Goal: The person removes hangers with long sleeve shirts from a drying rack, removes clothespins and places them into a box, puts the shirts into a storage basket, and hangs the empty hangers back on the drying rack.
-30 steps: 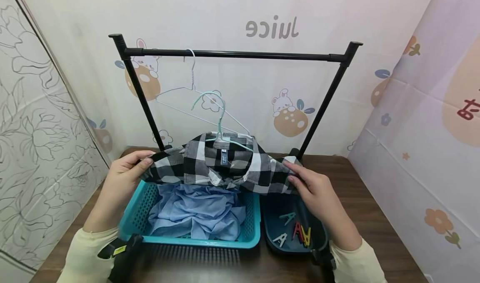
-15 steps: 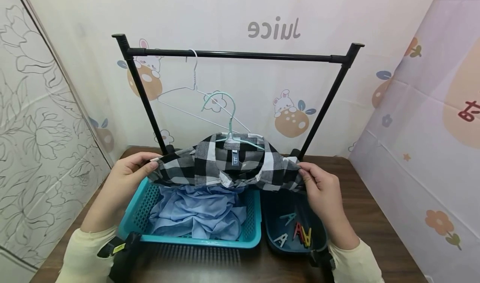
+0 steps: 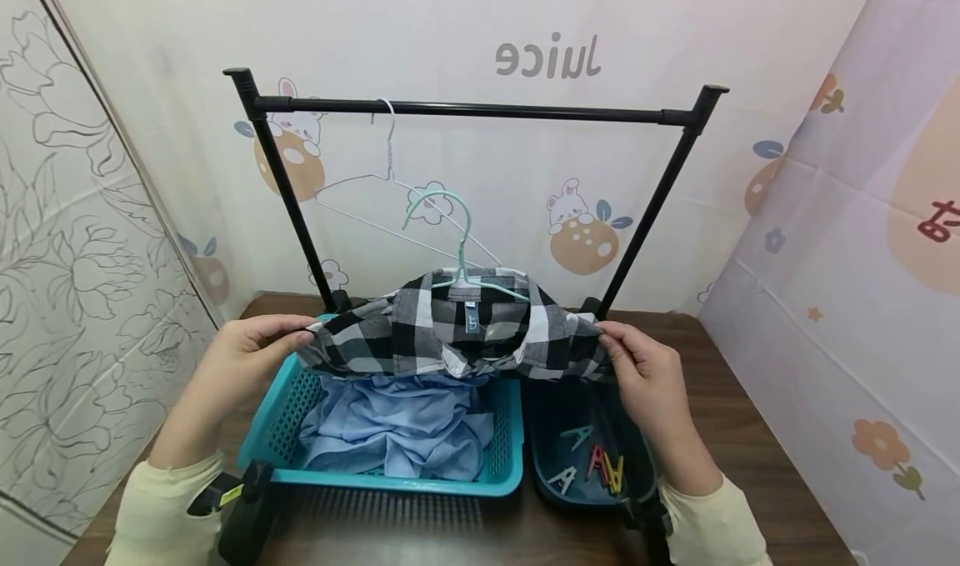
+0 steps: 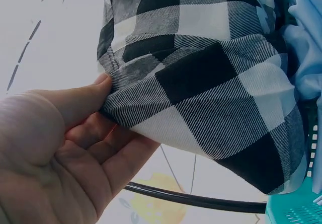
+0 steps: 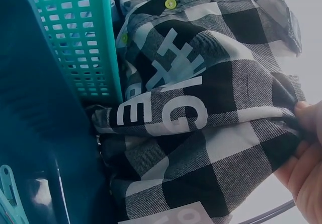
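Observation:
A black, white and grey checked shirt (image 3: 360, 341) is stretched sideways between my two hands, its collar and blue label facing me. Inside its neck sits a mint-green hanger (image 3: 467, 241), the hook standing free above the collar and not on the rail. My left hand (image 3: 243, 353) pinches the shoulder cloth at the left end between thumb and fingers, as the left wrist view shows too. At the other end my right hand (image 3: 651, 378) pinches the other shoulder. White letters on the shirt front (image 5: 183, 110) show in the right wrist view.
A black rack (image 3: 480, 109) stands behind, a bare white wire hanger (image 3: 390, 145) on its rail. Below the shirt, a turquoise basket (image 3: 390, 487) holds crumpled blue cloth (image 3: 397, 433). Beside it, a dark blue bin (image 3: 542, 466) contains several clothespins (image 3: 596, 464). All stand on a brown table (image 3: 750, 433).
Over the past second the shirt and hanger have shifted slightly right with both hands. Lately the hanger hook has dipped a little, and the left hand has lowered slightly.

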`<state>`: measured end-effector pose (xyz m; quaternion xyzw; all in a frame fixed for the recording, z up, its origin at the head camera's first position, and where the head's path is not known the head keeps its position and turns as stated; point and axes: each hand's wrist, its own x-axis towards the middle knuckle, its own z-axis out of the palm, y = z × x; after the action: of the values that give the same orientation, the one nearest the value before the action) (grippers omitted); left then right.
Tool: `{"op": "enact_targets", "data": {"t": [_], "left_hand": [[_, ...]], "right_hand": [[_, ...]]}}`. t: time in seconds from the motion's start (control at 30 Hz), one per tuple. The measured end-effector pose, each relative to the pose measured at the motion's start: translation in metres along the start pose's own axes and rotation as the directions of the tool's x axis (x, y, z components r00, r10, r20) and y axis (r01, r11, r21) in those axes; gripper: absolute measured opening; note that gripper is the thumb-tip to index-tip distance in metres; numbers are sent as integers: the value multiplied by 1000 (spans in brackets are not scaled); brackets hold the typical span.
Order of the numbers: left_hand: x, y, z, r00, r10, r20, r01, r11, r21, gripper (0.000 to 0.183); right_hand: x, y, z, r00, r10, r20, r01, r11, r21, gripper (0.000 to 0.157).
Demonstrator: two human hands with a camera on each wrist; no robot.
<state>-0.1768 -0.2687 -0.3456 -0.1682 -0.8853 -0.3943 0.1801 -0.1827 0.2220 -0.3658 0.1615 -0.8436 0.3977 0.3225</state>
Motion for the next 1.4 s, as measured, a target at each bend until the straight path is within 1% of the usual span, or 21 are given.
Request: {"op": "enact_targets", "data": {"t": [0.2,0.37,0.47,0.57,0.83,1.17,1.27,1.4], "left_hand": [[-3,6,5,997,50,-57,-47,998,50,18],[-4,11,10,988,102,-119,-95,993,64,20],[-5,13,13,984,108,-139,-102,993,51,20],[-5,15,16,983,101,-152,-96,995,40,20],[-6,17,23,982,98,-161,-90,994,56,23],[-5,19,30,980,110,-163,-97,992,82,23],[-5,21,32,981,112,-162,-100,992,78,25],[-4,26,35,980,123,-159,-115,992,58,26]], "right_hand": [[-1,-4,2,1000,-20,19,20,1000,11,16],[-2,-9,4,999,-37,16,37,999,10,18],[-3,-11,5,999,-45,18,45,999,4,19],[-4,-12,6,999,-49,21,49,999,-4,20],[-5,-13,8,998,-53,17,53,999,-13,22],[-9,-15,13,999,-34,40,34,999,-11,23],[-9,-16,14,998,-26,48,26,1000,-11,23],[-10,-17,14,998,-35,51,36,999,-13,23]]}}
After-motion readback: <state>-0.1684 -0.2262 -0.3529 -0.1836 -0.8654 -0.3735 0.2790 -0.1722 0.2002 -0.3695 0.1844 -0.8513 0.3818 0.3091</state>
